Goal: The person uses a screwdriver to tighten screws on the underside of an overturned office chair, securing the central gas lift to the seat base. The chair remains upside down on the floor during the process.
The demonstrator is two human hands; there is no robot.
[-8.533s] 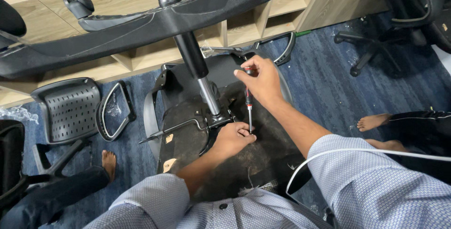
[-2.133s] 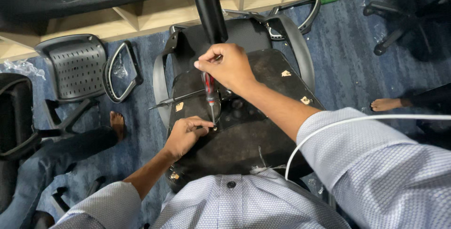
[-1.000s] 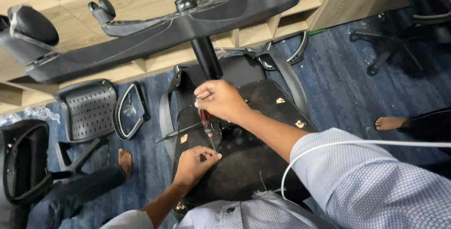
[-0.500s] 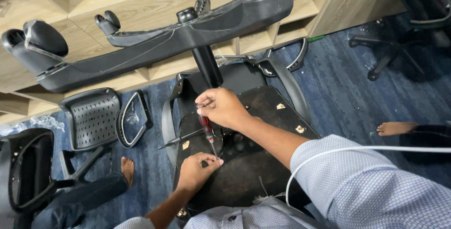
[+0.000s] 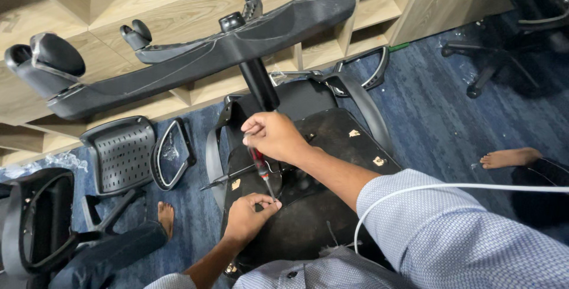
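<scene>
Screwdriver [image 5: 261,170] is stiff, light and slim, red grip a bit slick, so hold high on the handle. Your right hand [image 5: 275,138] fingers are wrapped around it; left hand [image 5: 249,218] fingers pinch near its tip, on the upturned chair seat [image 5: 332,206].

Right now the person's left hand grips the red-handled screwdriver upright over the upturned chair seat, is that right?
Not quite: the head view shows the right hand gripping the red-handled screwdriver upright over the upturned chair seat; the left hand steadies its tip.
</scene>
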